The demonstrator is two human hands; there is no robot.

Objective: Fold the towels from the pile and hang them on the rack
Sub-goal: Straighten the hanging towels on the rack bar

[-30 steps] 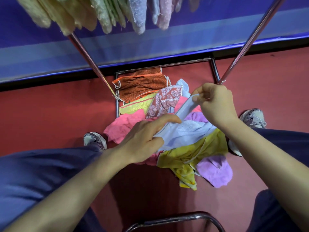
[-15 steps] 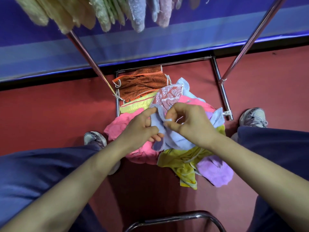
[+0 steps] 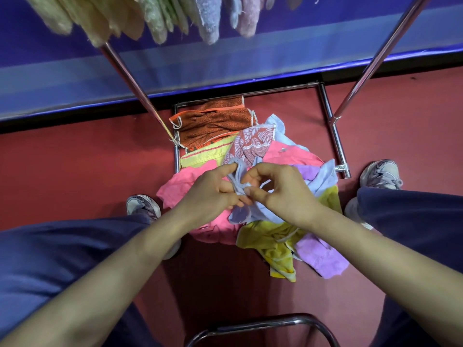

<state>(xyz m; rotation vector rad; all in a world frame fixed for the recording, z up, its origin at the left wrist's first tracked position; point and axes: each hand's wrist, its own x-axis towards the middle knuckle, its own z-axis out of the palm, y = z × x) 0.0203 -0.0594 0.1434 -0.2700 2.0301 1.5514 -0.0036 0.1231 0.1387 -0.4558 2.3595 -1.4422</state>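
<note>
The left hand and right hand pinch the light blue towel bunched between them, above the pile on the floor. The rack stands at twelve o'clock, with hung towels along its top.

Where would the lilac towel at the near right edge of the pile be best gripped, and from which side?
Probably its free near-right end: the lilac towel spreads bare onto the red floor there, while its far end seems to tuck under the yellow towel. Come from above on the person's right, once the right hand lets go of the light blue towel.
</note>
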